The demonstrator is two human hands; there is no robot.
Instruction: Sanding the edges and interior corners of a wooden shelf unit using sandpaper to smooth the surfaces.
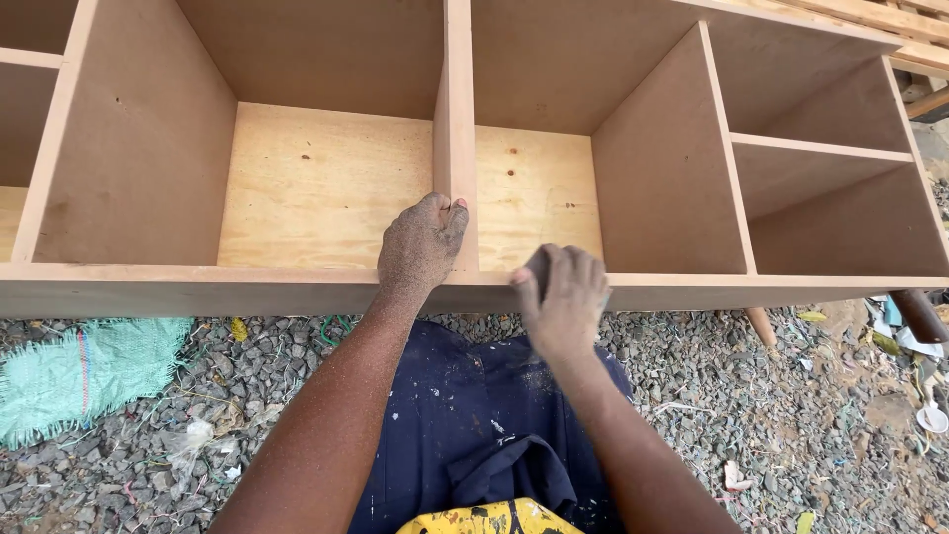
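Head view: left hand (423, 240) grips divider (457, 119), right hand (563, 297) raised.

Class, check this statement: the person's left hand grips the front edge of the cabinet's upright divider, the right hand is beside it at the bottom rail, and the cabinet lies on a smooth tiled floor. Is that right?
Not quite. The head view shows the left hand on the upright divider and the right hand at the bottom rail, but the cabinet lies on loose gravel, not tiles.

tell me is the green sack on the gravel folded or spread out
Spread out, though crumpled: the green sack lies flat on the gravel, partly cut off by the left edge.
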